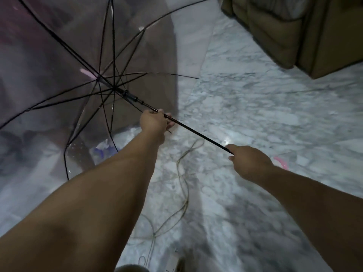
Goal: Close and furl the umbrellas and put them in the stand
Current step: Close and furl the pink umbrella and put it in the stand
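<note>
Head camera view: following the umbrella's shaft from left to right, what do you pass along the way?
Open clear canopy with black ribs → runner on the shaft → left hand gripping the shaft → bare stretch of shaft over the marble floor → right hand gripping the lower end → pink handle poking out beyond it.

We are looking down at the floor (255, 114), with the open umbrella (59, 75) spreading over the left and upper left. Its shaft (196, 132) is running down to the right from the hub. Our left hand (155, 122) is gripping the shaft just below the runner, and our right hand (247, 161) is holding its lower end, to the right and nearer to us (the handle (281, 162) is sticking out just beyond that hand). A cord (184, 173) is lying on the floor between our two arms. A sofa (294, 32) is standing at the upper right, well apart from the umbrella.
</note>
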